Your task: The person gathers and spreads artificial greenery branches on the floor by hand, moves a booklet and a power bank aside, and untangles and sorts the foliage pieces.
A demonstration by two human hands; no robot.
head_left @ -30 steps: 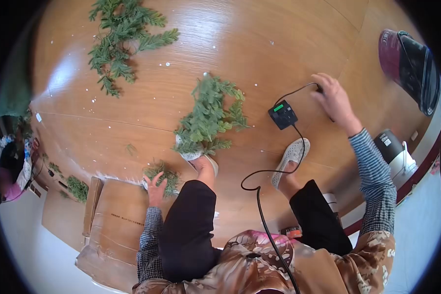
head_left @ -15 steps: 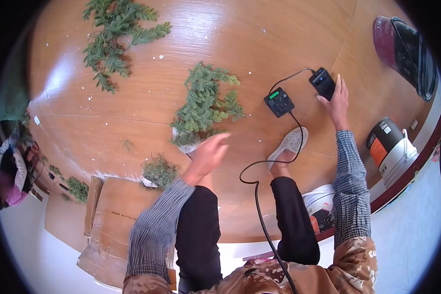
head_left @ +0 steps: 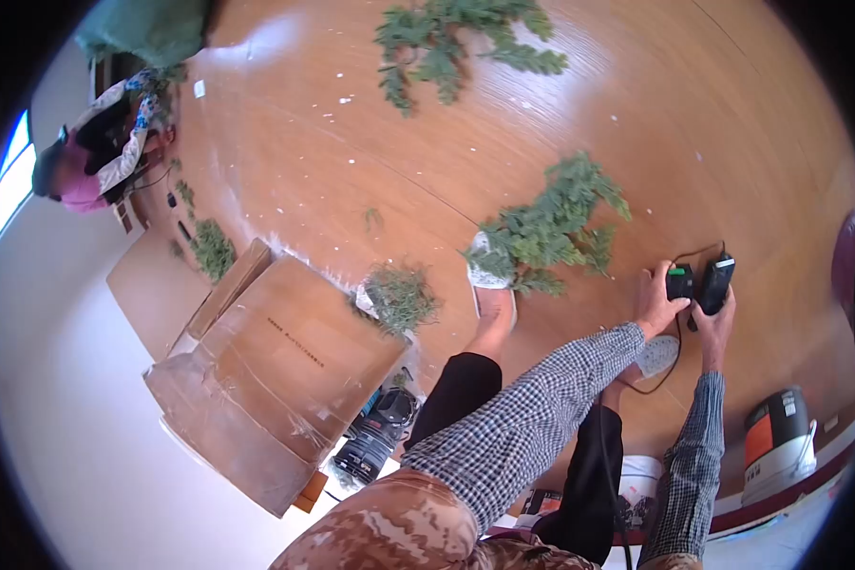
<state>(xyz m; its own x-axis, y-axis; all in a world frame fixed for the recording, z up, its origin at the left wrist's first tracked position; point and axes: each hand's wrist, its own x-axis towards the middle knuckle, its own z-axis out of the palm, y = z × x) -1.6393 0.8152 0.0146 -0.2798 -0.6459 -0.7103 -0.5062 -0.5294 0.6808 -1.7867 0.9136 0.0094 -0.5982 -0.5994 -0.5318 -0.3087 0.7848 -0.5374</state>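
Two black things in hand, well to the right of the carton (head_left: 290,356): block (head_left: 679,283) in the left hand (head_left: 654,306), handset (head_left: 717,280) in the right hand (head_left: 714,321).

The carton is brown cardboard, creased and worn; what it holds cannot be seen. Just beside its lower right edge lies dark gear (head_left: 382,432). A tub (head_left: 639,470), white with a dark printed side, stands to the carton's lower right, partly hidden by the person's leg; its contents are hidden. Farther right of the carton is a bucket (head_left: 779,442), black, orange and white, its inside also out of sight. Green sacking (head_left: 147,27) lies above the carton, near another person (head_left: 95,161).

Left fingers are closed on the block's left side, with the thumb at its lower edge; a green label shows beyond them. Right fingers wrap the handset's lower end, and the rest sticks up past them, tilted. Block and handset sit close together, joined by a thin lead (head_left: 698,253) looping above. A thicker cord (head_left: 676,353) drops below the hands.

Near the carton's upper right corner is a clump (head_left: 401,296) of fine greenery. Farther right of the carton, a leafy branch (head_left: 551,226) partly covers one pale shoe (head_left: 489,271); another branch (head_left: 451,47) lies above.
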